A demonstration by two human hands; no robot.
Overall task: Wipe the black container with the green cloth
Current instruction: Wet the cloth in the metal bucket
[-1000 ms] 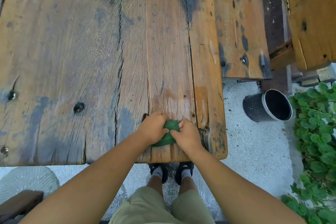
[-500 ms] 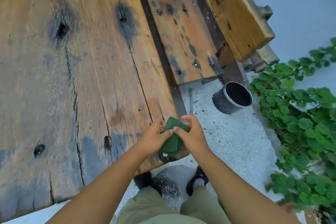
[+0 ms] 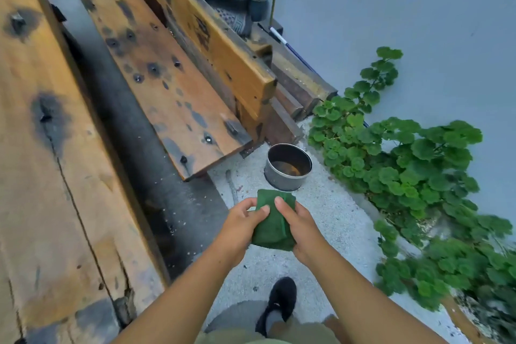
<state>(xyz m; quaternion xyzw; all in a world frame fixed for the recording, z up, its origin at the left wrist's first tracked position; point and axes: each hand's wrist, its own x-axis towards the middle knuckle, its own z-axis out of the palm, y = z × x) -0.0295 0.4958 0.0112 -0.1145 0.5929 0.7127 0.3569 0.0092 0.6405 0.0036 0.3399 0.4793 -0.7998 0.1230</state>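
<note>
A folded green cloth (image 3: pixel 275 225) is held in front of me over the gravel ground. My left hand (image 3: pixel 241 227) grips its left side with the thumb on top. My right hand (image 3: pixel 297 225) grips its right side, fingers curled under it. The black container (image 3: pixel 287 167) is a round open tin standing upright on the ground just beyond the cloth, near the end of a wooden bench. Brownish residue or liquid shows in its bottom. Neither hand touches the container.
A weathered wooden table (image 3: pixel 55 176) fills the left. A wooden bench (image 3: pixel 173 92) with backrest runs beyond it. Leafy green plants (image 3: pixel 405 176) grow along a pale wall (image 3: pixel 418 22) at right. My black shoe (image 3: pixel 280 301) stands on the gravel below.
Both hands lifted the cloth off the table edge and carried it right, over the ground. My view turned right, and the container is now closer, just beyond the cloth.
</note>
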